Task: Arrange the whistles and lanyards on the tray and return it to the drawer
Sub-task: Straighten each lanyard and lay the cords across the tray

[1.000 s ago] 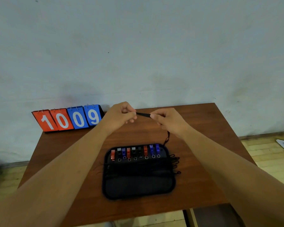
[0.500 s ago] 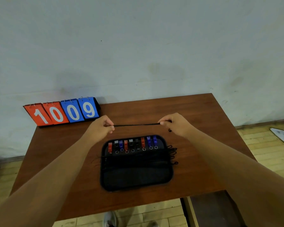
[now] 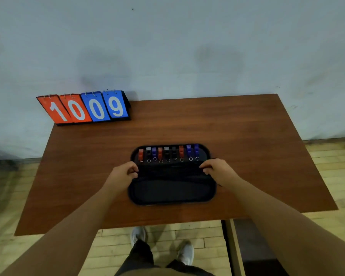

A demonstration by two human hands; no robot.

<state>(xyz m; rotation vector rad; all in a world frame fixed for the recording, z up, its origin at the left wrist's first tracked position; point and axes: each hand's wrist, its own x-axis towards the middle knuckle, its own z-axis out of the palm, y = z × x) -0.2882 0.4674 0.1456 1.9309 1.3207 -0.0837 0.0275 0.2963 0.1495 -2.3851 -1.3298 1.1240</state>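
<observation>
- A black fabric tray [image 3: 171,193] lies open on a brown wooden counter [image 3: 227,126], near its front edge and just in front of the person standing there.
- A row of whistles [image 3: 167,153] in red, blue, black and white fills the tray's far half. Each sits upright in its own slot with its small metal ring pointing toward the person, so the set already looks sorted.
- The left hand [image 3: 124,173] is at the tray's left edge and the right hand [image 3: 217,172] at its right edge, level with the middle band.
- The fingers [image 3: 132,170] of both hands are curled narrow against the tray. I cannot tell whether they pinch the rim or the ends of a black lanyard laid across it, black on black.
- This paired grip probably keeps things level, either to settle a cord flat or to lift the tray.
- A flip scoreboard [image 3: 84,108] reading 1009 stands at the far left corner, well apart.
- No drawer is visible.
</observation>
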